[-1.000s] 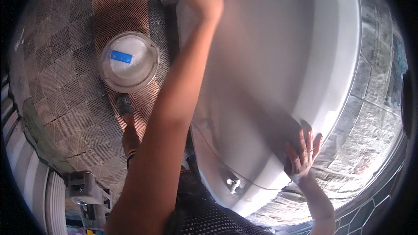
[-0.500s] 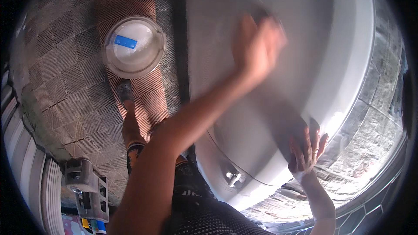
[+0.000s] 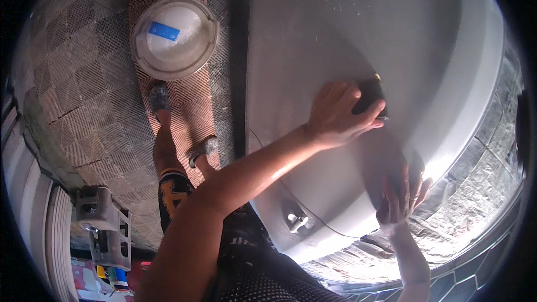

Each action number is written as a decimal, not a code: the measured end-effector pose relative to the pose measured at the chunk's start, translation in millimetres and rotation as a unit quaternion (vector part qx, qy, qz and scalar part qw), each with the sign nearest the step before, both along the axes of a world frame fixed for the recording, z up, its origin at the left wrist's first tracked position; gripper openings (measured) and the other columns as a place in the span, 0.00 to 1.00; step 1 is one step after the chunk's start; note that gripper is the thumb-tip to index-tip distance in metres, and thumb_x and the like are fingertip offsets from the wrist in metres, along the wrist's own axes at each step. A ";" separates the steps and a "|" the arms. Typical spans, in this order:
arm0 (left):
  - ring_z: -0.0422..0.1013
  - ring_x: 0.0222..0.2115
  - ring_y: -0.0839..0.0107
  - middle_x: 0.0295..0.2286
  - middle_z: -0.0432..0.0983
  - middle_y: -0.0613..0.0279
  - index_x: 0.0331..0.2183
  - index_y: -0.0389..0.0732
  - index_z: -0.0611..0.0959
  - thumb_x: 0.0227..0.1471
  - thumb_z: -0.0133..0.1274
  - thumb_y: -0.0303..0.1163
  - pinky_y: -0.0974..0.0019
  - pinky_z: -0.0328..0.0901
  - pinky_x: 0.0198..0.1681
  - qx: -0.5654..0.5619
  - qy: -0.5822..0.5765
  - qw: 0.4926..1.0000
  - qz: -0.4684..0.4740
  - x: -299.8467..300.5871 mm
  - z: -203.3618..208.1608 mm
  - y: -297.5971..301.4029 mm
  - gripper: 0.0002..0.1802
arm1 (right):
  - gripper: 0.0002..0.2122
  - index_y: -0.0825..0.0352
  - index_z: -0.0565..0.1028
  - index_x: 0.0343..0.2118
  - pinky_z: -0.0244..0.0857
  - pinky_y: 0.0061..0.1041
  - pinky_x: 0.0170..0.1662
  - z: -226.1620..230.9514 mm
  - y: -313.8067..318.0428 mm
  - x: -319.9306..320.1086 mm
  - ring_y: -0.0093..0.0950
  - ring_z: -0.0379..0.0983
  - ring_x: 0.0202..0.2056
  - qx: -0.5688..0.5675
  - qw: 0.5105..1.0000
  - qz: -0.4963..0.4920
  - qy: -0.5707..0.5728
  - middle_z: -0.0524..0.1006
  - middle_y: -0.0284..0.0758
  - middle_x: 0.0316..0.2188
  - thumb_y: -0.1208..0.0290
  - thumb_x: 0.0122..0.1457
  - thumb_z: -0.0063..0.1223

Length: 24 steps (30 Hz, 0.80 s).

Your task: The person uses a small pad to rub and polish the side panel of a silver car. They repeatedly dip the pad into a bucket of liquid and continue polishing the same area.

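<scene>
A broad, smooth grey panel, curved like car bodywork, fills the middle and right of the head view. My left hand is closed round a dark block, which lies against the panel; its underside is hidden. Fingers spread, my right hand rests on the panel near its bright lower right edge, holding nothing. A small white fitting sits on the panel close to my body, beside a thin curved seam.
On the patterned floor mat stands a round bucket with a blue rectangular block inside. My feet are just below it. A grey plastic stand is at lower left. Crinkled silvery sheeting lies beyond the panel's right edge.
My left hand has come back toward me and slightly right across the panel with the dark block. My right hand stays spread on the panel. The view has shifted a little.
</scene>
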<state>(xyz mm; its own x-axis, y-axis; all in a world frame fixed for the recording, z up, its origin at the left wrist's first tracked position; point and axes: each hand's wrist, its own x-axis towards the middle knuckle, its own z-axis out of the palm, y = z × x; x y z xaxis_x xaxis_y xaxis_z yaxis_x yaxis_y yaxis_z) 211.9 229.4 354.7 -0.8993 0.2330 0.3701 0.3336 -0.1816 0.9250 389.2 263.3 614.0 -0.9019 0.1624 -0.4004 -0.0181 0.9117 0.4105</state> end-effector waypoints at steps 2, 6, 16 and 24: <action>0.74 0.32 0.51 0.28 0.76 0.52 0.34 0.42 0.79 0.57 0.61 0.38 0.49 0.67 0.36 -0.018 -0.058 0.996 0.057 -22.1 -30.1 18.8 0.11 | 0.15 0.54 0.78 0.51 0.33 0.66 0.71 1.0 5.2 2.7 0.54 0.47 0.72 -0.025 1.000 0.008 0.016 0.68 0.44 0.66 0.74 0.64 0.50; 0.72 0.31 0.46 0.28 0.76 0.46 0.31 0.39 0.77 0.68 0.48 0.43 0.48 0.66 0.36 -0.175 -0.258 0.936 0.165 -141.3 -106.7 53.9 0.19 | 0.14 0.54 0.78 0.52 0.31 0.66 0.71 -4.9 10.3 0.7 0.54 0.47 0.72 -0.046 0.998 0.020 0.040 0.67 0.44 0.66 0.73 0.66 0.49; 0.74 0.33 0.53 0.30 0.77 0.53 0.32 0.40 0.77 0.64 0.55 0.42 0.51 0.67 0.33 -0.060 -0.238 0.968 0.055 -58.7 -90.3 24.7 0.15 | 0.13 0.53 0.76 0.54 0.29 0.64 0.72 0.1 10.3 -0.2 0.56 0.45 0.72 -0.039 0.998 0.028 0.032 0.67 0.44 0.67 0.64 0.70 0.46; 0.75 0.31 0.52 0.28 0.76 0.53 0.37 0.40 0.82 0.57 0.60 0.34 0.51 0.68 0.33 0.012 -0.085 0.993 0.078 51.1 -53.1 -21.6 0.08 | 0.14 0.52 0.75 0.56 0.30 0.63 0.72 -0.5 7.0 -0.7 0.58 0.47 0.72 -0.032 0.999 0.022 0.017 0.67 0.44 0.67 0.62 0.73 0.43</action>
